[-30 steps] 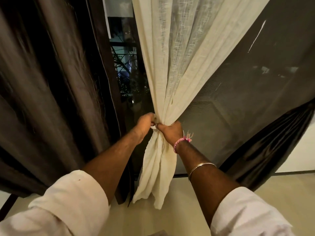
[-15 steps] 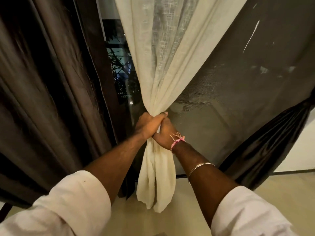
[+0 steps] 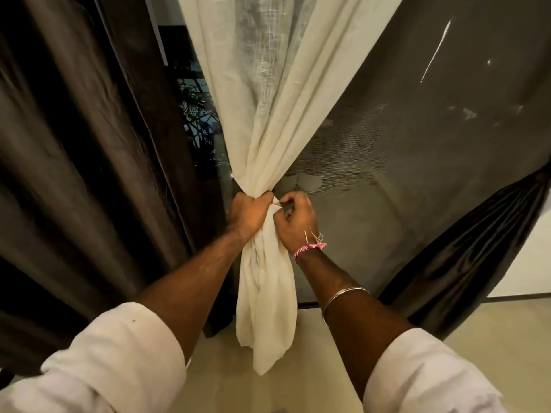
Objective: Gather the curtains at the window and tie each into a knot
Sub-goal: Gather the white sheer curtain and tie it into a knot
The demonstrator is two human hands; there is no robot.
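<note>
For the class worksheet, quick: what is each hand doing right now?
Left hand: closed round the gathered cream curtain.
Right hand: fingers curled, pinching a bit of the same curtain.

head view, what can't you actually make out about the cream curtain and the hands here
- Top of the cream curtain: cut off by the head view's upper edge, so its hanging point is unseen.
- Gathered neck of the curtain: wrapped by the left hand, so any knot there is hidden.
- What the right hand pinches: too small to tell; its curled fingers cover it.
- Dark curtain: cut off by the left edge.
</note>
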